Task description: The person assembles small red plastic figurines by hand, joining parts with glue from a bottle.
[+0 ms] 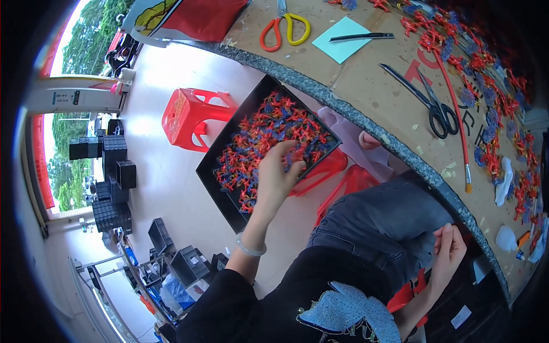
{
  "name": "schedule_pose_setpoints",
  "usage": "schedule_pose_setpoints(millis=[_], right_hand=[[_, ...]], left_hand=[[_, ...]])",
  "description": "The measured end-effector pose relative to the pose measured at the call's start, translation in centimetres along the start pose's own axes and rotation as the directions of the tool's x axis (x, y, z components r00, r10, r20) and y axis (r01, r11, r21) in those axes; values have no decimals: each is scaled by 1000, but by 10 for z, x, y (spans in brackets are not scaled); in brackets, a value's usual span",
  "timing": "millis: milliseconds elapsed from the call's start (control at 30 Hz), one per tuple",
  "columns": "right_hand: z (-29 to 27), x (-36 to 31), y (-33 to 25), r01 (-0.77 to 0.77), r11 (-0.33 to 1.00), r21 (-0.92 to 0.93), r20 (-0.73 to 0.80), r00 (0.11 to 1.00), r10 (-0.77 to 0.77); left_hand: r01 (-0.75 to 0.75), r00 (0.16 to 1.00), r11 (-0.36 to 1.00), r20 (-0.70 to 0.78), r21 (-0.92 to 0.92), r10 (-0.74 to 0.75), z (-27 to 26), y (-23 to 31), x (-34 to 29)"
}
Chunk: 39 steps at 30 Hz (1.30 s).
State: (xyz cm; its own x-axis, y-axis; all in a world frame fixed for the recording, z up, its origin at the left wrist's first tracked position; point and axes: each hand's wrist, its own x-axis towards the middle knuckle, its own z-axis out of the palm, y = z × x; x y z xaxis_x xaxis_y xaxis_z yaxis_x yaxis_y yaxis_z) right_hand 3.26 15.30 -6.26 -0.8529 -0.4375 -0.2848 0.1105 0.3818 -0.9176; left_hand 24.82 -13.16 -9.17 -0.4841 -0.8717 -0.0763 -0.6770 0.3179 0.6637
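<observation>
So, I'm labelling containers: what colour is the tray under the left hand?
The tray is black, best seen in the head view.

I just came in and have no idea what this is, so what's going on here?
A person has their left hand over a black bin full of small red and blue pieces; whether it grips one is unclear. Their right hand is near the table edge, fingertips together, any contents too small to tell. On the worktable lie black-handled scissors, a red-handled brush and more such pieces.
</observation>
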Motion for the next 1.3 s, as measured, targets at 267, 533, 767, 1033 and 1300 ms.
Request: schedule_pose_setpoints(millis=[267,533,767,1033,1300], right_hand=[[12,8,-11,16,992,-122,53,999,-10],[-14,-17,-10,38,989,-140,-76,996,-49],[-20,-35,0,-83,994,-76,-121,990,73],[-14,-30,-24,40,995,-92,-146,988,-54],[-12,-32,-17,-30,997,-74,-139,990,19]], left_hand=[[-178,984,935,-83,-306,160,4,74,39],[-793,598,572,-94,-207,796,70,259,175],[-679,636,649,-166,344,754,131,324,350],[-655,350,326,-108,682,930,188,340,431],[-671,599,706,-394,228,697,160,345,393]])
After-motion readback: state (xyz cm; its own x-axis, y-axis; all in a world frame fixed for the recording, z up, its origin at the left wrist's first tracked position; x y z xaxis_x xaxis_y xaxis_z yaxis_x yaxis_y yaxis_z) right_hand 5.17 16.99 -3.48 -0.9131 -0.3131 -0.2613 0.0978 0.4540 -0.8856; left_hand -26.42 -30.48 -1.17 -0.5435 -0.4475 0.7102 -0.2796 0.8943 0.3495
